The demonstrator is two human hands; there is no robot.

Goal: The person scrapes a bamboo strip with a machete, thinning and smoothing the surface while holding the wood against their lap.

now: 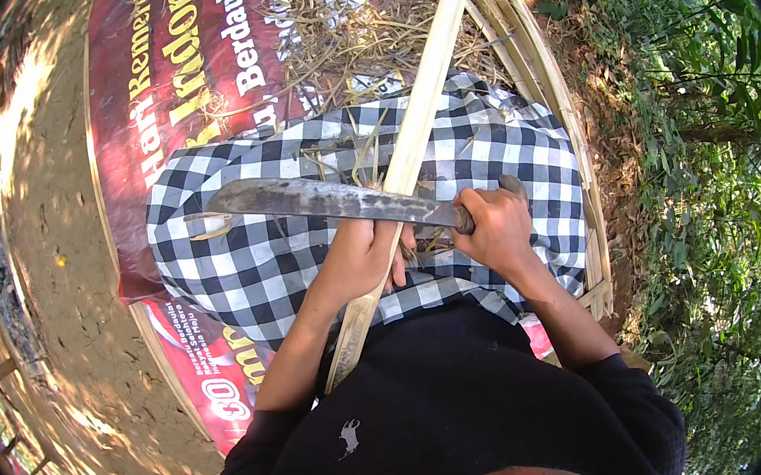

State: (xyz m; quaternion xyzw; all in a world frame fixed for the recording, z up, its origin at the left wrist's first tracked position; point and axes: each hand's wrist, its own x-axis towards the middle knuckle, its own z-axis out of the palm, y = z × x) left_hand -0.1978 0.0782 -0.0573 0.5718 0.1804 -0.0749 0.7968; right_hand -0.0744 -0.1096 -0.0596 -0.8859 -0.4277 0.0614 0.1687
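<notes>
A long pale strip of split bamboo (426, 101) slants from the top of the view down to my left side, over my lap. My left hand (366, 256) is closed around the strip near its lower part; some fingers are hidden behind it. In my right hand (495, 224) is the dark handle of a machete, gripped in a fist. The machete's long, stained blade (301, 198) points left and lies across the strip, just above my left hand. A black-and-white checkered cloth (243, 263) covers my legs beneath both.
Under me is a platform edged with bamboo slats (560, 95), spread with a red printed banner (136, 106). Dry shavings (350, 49) litter its far part. Bare dirt ground (78, 300) lies to the left, with green plants (705, 200) to the right.
</notes>
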